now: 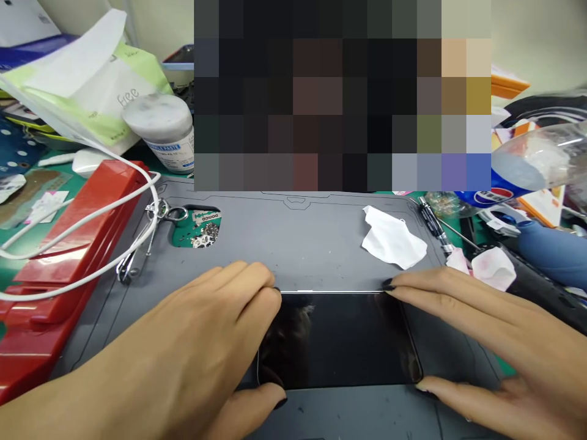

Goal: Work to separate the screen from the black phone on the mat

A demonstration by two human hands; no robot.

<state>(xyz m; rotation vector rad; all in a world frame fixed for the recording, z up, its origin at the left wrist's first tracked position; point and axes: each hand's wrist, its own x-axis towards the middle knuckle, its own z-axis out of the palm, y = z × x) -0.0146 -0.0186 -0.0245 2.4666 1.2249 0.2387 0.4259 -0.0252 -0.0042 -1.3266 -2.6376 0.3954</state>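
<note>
A black smartphone (339,342) lies lengthwise across the grey work mat (284,244), its glossy dark screen facing up and showing reflections. My left hand (215,342) is closed around its left end, with fingers at the far edge and the thumb at the near edge. At the other end, my right hand (495,336) grips it between fingertips at the far right corner and the thumb at the near right corner. A crumpled white wipe (393,239) rests on the mat just beyond the phone.
Metal scissors (172,212) and a white cable (110,211) lie at left, beside a red plastic tool (87,244). Small metal parts (208,235) sit in the mat's cutout. A lidded jar (160,131) stands behind. On the right are a pen (433,223) and a plastic bottle (536,165).
</note>
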